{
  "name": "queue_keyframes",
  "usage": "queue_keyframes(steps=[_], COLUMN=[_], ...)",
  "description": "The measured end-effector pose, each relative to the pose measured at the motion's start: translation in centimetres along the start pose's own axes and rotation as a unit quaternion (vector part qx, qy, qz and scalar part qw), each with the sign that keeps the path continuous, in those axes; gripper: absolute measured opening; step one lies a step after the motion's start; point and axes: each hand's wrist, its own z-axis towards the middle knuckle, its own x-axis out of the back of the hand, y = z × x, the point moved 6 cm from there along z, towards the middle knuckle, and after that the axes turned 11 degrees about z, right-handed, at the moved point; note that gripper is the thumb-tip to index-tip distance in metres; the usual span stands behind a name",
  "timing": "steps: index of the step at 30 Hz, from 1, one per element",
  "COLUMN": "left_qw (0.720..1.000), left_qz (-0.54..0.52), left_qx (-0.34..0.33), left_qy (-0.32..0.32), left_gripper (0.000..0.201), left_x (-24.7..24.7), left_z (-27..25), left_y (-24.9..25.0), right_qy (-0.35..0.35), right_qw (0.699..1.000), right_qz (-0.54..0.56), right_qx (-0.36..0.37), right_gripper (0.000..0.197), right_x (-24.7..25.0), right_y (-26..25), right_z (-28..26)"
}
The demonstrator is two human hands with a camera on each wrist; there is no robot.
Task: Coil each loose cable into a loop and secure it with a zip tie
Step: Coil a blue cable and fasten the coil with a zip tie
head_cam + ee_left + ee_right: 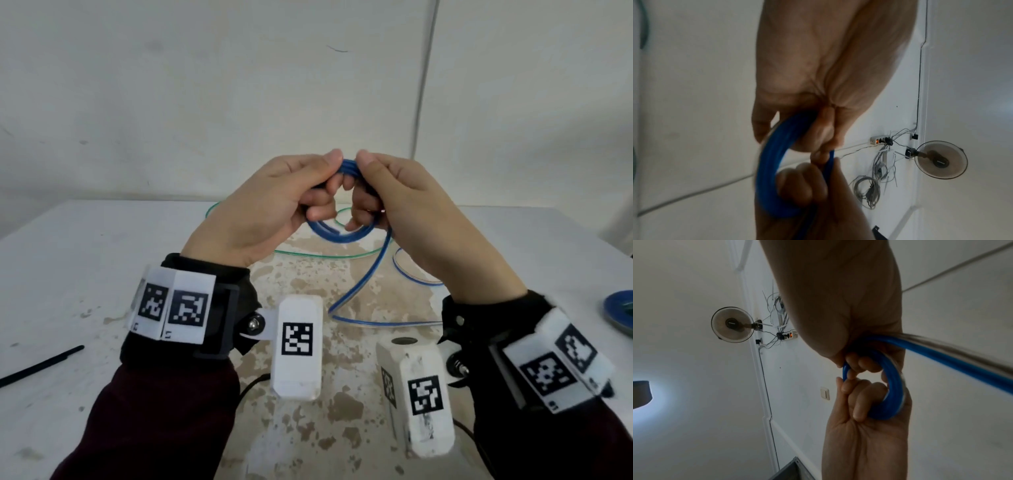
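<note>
Both my hands are curled tight around the blue cable (346, 234), the left hand (270, 202) and right hand (407, 205) gripping opposite sides of a small coil held up above the table (85, 274), thumbs nearly meeting at its top. I see the cable's loose tail dropping from the coil onto the table between my wrists. A black zip tie (41, 365) lies far left, a green cable (308, 255) behind.
</note>
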Motion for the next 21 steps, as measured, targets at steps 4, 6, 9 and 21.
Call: queue_keyframes(steps=[4, 6, 9, 21], left_qw=[0.998, 0.998, 0.998, 0.994], left_qz=[-0.044, -0.056, -0.055, -0.080], left_qx=[-0.030, -0.020, 0.023, -0.027], left_qy=[0.047, 0.034, -0.018, 0.072], left_gripper=[0.038, 0.038, 0.036, 0.040], left_x=[0.4, 0.3, -0.4, 0.7], left_z=[0.3, 0.4, 0.3, 0.2], left_y=[0.3, 0.2, -0.2, 0.8], right_qy=[0.011, 0.000, -0.006, -0.046], right_qw=[0.997, 0.996, 0.998, 0.985], right_qz=[0.075, 0.086, 0.049, 0.158], right_qx=[-0.023, -0.031, -0.032, -0.045], right_gripper=[0.039, 0.038, 0.037, 0.038], right_x=[0.7, 0.9, 0.7, -0.1], right_y=[0.1, 0.2, 0.2, -0.1], right_z=[0.1, 0.1, 0.0, -0.2])
